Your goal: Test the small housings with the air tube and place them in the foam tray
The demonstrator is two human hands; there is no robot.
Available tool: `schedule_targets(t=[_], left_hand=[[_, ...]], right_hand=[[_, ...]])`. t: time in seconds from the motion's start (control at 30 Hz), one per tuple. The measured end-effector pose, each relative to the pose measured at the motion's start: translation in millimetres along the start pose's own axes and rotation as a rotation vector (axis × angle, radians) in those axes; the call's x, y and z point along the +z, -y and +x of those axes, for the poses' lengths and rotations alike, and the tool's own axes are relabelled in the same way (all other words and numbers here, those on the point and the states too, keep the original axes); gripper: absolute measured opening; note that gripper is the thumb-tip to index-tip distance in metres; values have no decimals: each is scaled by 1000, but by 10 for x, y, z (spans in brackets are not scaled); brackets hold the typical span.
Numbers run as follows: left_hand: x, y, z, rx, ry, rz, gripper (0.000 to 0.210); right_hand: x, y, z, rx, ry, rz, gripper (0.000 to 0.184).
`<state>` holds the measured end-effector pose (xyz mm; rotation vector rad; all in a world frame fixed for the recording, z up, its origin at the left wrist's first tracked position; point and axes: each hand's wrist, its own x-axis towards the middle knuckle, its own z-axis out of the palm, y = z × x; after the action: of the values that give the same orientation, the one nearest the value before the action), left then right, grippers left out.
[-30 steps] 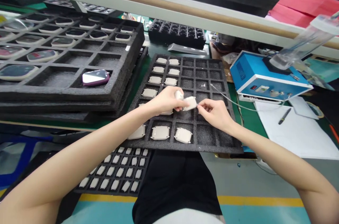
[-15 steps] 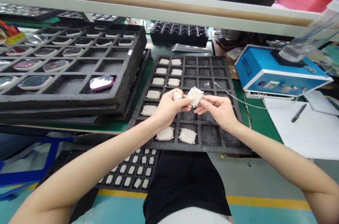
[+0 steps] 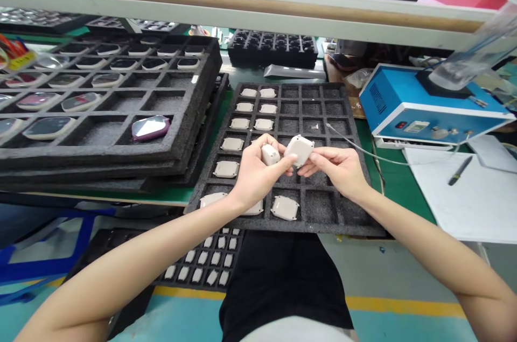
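Over a black foam tray (image 3: 321,206) I hold two beige smartwatch cases. One watch case (image 3: 299,150) is tilted up between both hands, pinched at its edges. My left hand (image 3: 260,167) is closed, with a second watch case (image 3: 270,154) tucked in its palm and its thumb on the first. My right hand (image 3: 337,167) grips the first case by its right edge with thumb and fingers. Similar cases, such as a beige case (image 3: 285,207), lie in the tray's left columns. My left forearm partly covers the near-left cases.
Stacked foam trays (image 3: 177,132) at left hold watches with dark glass, among them a purple-rimmed watch (image 3: 151,127). A blue machine (image 3: 428,102) with a thin tube (image 3: 375,156) stands at right, near paper (image 3: 428,196) and a pen (image 3: 460,171). A shelf beam (image 3: 242,2) crosses above.
The watch case between my hands has tilted slightly. The second case shows more in my left palm, and my left hand has shifted a little. The view has moved slightly.
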<state>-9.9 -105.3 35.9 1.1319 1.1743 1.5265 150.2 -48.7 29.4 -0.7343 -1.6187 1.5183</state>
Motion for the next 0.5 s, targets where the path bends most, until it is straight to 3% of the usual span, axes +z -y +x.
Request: schedule_targets(t=[0.23,0.37,0.5], left_hand=[[13,22,-62,171,-45,235,32],[41,90,-101,330,-127,395,32],[74,90,-78,385,-226,417,31]], right_hand=[[57,-26,4,-15,-61,-20,16],[143,-19,-4,-30,-147,-43,15],[137,-35,28,-31,-256,-52,15]])
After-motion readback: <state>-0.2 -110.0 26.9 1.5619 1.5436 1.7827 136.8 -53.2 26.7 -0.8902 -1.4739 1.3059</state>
